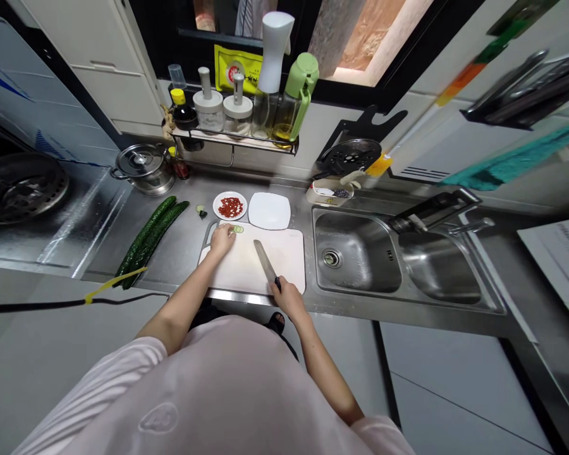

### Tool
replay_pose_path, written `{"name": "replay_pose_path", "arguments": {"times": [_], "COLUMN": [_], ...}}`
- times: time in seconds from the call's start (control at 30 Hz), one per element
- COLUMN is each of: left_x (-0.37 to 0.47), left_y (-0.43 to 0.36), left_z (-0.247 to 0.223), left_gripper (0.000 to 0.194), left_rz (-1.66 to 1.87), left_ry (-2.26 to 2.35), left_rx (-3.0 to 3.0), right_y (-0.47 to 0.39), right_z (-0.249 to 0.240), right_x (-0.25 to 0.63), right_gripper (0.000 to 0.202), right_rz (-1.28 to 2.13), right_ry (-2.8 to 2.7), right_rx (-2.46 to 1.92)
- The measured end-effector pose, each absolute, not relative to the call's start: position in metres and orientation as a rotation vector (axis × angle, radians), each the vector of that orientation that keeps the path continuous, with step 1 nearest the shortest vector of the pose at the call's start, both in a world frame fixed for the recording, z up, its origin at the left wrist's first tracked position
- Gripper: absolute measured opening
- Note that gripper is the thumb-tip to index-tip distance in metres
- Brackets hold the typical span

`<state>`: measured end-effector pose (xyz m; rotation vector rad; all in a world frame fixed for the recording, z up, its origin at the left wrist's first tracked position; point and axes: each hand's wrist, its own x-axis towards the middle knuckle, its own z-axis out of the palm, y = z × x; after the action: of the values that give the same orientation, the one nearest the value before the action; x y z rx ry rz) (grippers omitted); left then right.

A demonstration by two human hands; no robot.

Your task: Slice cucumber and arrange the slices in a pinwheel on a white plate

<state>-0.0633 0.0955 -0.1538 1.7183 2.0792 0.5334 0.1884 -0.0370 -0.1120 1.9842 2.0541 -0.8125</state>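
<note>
My right hand [289, 297] is wrapped round the black handle of a kitchen knife [264, 259]. The blade lies over the white cutting board [284, 253], pointing away and to the left. At the board's upper left corner my left hand [222, 240] has its fingers bent together at a few thin cucumber slices [238, 229]; part of the slices is hidden by the fingertips. Behind the board stand a white plate of chopped red chilli [231, 206] and a white square plate [269, 211]. Small cucumber end pieces [201, 211] lie on the counter to the left.
Two long cucumbers [152, 237] lie on the steel counter at left, near a lidded pot [145, 167] and the stove [21, 189]. A double sink [355, 253] is on the right. A shelf [237, 140] with bottles and jars hangs behind the plates.
</note>
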Motion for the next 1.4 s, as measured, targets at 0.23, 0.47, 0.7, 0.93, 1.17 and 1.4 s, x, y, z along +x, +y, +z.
{"name": "replay_pose_path", "arguments": {"times": [0.23,0.47,0.7,0.93,1.17,1.4], "left_x": [-0.049,-0.047,-0.046,-0.045,-0.040,-0.033], "left_y": [0.114,0.117,0.117,0.113,0.098,0.081], "left_z": [-0.156,-0.155,-0.155,-0.161,-0.171,-0.175], "left_gripper": [0.036,0.031,0.021,0.014,0.017,0.010], "left_rz": [0.342,0.229,0.400,0.532,0.521,0.469], "left_ry": [2.044,2.023,2.008,2.032,1.982,1.993], "left_rx": [1.894,1.966,1.875,1.691,1.361,1.405], "right_y": [-0.039,-0.040,-0.039,-0.038,-0.037,-0.035], "right_z": [-0.115,-0.113,-0.109,-0.115,-0.118,-0.113], "right_x": [0.190,0.191,0.191,0.190,0.189,0.188], "right_gripper": [0.033,0.034,0.033,0.034,0.033,0.032], "right_rz": [-0.804,-0.826,-0.829,-0.823,-0.783,-0.753], "right_ry": [2.080,2.094,2.064,2.102,2.131,2.136], "right_rx": [1.985,1.989,1.995,1.979,1.977,1.949]}}
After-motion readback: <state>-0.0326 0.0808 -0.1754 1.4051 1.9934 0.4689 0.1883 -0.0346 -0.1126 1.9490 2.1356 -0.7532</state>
